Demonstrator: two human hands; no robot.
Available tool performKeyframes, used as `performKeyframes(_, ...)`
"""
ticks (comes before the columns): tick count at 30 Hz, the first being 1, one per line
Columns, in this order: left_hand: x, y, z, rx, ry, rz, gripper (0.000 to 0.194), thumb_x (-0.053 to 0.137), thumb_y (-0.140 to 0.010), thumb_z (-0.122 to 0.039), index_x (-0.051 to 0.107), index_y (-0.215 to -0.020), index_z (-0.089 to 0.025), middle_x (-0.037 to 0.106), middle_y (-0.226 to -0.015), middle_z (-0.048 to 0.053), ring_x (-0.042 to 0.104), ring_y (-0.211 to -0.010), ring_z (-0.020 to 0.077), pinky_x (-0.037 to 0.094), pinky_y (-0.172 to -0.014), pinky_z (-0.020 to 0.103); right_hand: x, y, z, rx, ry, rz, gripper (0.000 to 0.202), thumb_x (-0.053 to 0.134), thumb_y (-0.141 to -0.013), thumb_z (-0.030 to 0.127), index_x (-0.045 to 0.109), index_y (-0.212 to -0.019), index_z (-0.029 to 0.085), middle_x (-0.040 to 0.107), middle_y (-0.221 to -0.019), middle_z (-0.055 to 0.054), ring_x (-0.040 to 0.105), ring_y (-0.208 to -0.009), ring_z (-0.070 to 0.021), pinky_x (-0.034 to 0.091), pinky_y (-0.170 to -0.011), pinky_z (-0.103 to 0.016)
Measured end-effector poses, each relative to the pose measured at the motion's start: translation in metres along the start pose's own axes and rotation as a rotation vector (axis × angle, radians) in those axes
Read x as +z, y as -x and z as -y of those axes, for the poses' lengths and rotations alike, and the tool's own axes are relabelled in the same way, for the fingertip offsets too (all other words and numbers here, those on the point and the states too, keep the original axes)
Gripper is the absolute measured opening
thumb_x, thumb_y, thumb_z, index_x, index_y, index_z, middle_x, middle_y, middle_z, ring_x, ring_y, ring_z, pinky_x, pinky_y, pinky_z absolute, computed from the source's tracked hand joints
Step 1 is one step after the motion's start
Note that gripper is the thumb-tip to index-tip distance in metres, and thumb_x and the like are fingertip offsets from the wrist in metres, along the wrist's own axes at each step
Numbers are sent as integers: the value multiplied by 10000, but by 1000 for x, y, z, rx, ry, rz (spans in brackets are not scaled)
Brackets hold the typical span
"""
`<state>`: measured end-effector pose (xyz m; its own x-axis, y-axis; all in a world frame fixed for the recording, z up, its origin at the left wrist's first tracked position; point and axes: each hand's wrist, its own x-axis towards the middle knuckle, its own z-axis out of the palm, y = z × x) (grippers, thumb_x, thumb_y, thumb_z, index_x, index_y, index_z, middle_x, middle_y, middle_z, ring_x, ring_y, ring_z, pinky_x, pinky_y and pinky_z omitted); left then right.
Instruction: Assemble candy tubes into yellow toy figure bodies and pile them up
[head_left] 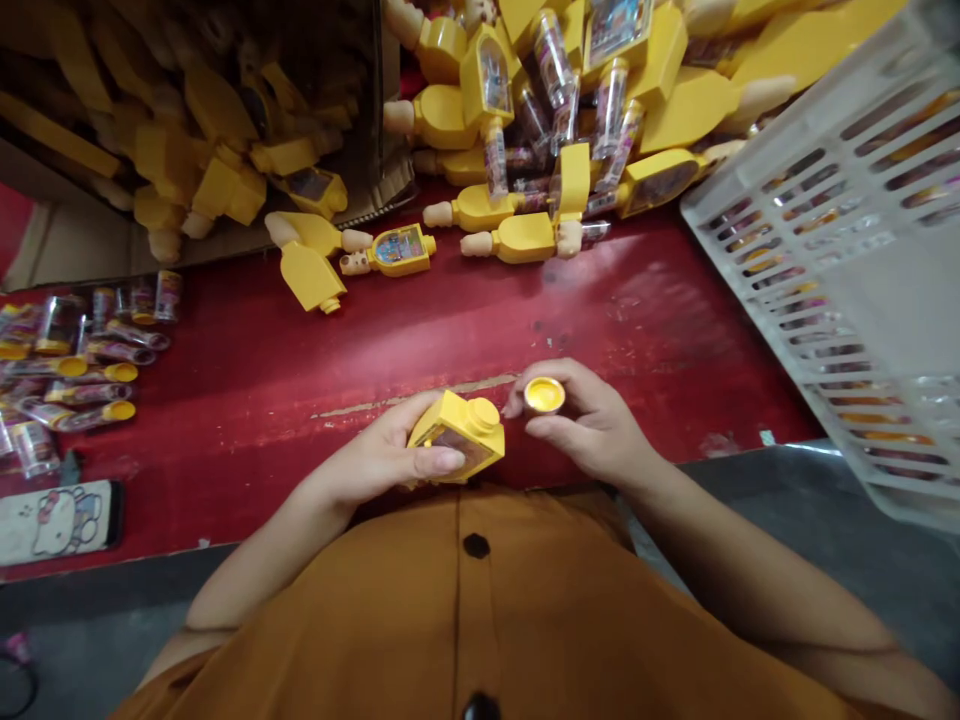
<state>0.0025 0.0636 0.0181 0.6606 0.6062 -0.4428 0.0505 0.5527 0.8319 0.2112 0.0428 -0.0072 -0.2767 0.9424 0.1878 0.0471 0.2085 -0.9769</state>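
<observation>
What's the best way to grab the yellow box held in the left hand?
Probably by its round knob, coming from the right: the knob sticks out uncovered, while the left hand grips the other end of the yellow box.

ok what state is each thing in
left hand: closed on yellow piece
yellow piece: gripped, knob exposed
right hand: closed on tube
tube: gripped, yellow end showing
cardboard box: open, holding yellow parts
crate: contents visible through slots
phone: lying patterned side up
red table: scuffed
</observation>
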Motion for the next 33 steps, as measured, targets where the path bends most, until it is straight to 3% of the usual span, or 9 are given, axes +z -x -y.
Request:
performKeyframes(3,2,3,-1,-17,-102,-40,377,652,-633,-311,538,-967,-179,590,-848,26,545,-738,131,435,-641,234,-7,0,4,-138,338,49,244,618,-747,272,503,-942,182,568,-846,-16,535,-764,-98,444,-700,-225)
performKeyframes(11,5,3,-6,-40,-316,-66,322,641,-648,-357,533,-878,-157,547,-766,-10,505,-680,110,406,-604,212,-19,-2,15,-295,759,354,261,416,-862,206,477,-1100,118,532,-952,-104,499,-874,-150,443,-751,-272)
performKeyframes(16,9,2,1,-79,-545,11,278,643,-656,-381,535,-781,-157,572,-705,-30,513,-632,102,387,-567,197,-21,2,19,-544,971,447,253,452,-851,327,560,-951,122,591,-736,-61,517,-636,-142,399,-589,-260)
performKeyframes(18,15,3,6,-71,-652,28,288,630,-665,-420,545,-767,-164,587,-688,-33,523,-620,106,376,-552,196,-19,7,18,-534,978,447,262,449,-846,377,579,-890,153,597,-676,-32,514,-576,-124,368,-545,-251)
performKeyframes(23,26,6,23,-72,-927,45,274,591,-700,-444,559,-781,-184,604,-660,-23,519,-557,109,316,-492,203,-11,24,15,-245,813,598,285,427,-844,386,577,-739,168,564,-593,-7,479,-506,-97,294,-488,-245)
performKeyframes(26,30,10,30,-76,-1059,90,272,568,-720,-441,565,-863,-209,626,-690,-10,540,-566,128,300,-482,212,-4,32,15,14,592,675,268,458,-825,354,569,-694,148,534,-587,-6,457,-523,-86,293,-499,-227)
performKeyframes(31,33,12,26,-92,-1266,100,265,533,-746,-445,573,-863,-211,637,-700,15,568,-591,168,287,-467,229,7,32,12,927,-135,672,408,466,-756,514,502,-616,133,428,-492,10,367,-431,-70,289,-420,-205)
performKeyframes(33,30,10,19,-104,-1332,90,269,539,-733,-464,577,-844,-223,632,-688,10,562,-580,169,276,-463,230,7,28,12,1056,-240,657,464,436,-742,578,472,-598,139,388,-463,16,333,-401,-68,269,-393,-208)
